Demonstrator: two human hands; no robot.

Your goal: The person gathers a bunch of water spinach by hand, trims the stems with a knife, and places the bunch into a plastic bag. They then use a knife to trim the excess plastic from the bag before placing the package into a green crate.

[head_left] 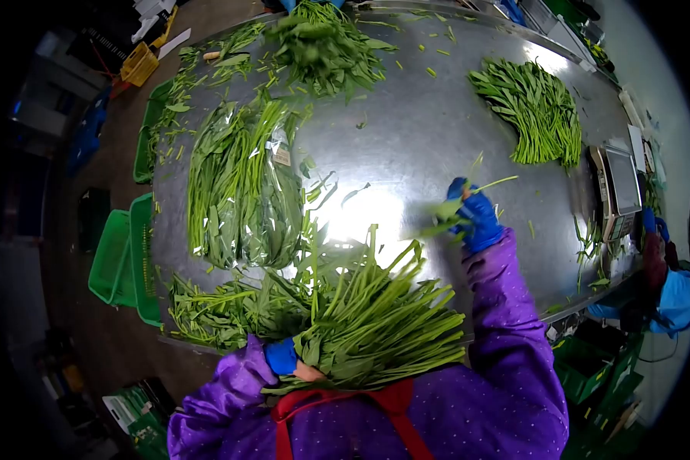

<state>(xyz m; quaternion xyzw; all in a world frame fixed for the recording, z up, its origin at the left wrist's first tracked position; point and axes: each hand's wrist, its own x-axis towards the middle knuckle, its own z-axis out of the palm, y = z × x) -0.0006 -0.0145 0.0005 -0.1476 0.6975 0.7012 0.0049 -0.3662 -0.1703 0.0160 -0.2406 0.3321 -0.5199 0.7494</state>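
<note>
Close to my body, my left hand, in a blue glove with bare fingers showing, is wrapped round a big bunch of leafy green stems. The cut stem ends fan out to the right, and most of my fingers are hidden under leaves. Over the table to the right, my right hand is closed on a loose leafy stem. Its leaf end is smeared by motion. Beyond the bunch lie clear bags packed with the same greens, one carrying a small label.
A metal table bears another pile of greens at the right, a heap at the far side and scattered trimmings. A scale stands at the right edge. Green crates sit beyond the left edge.
</note>
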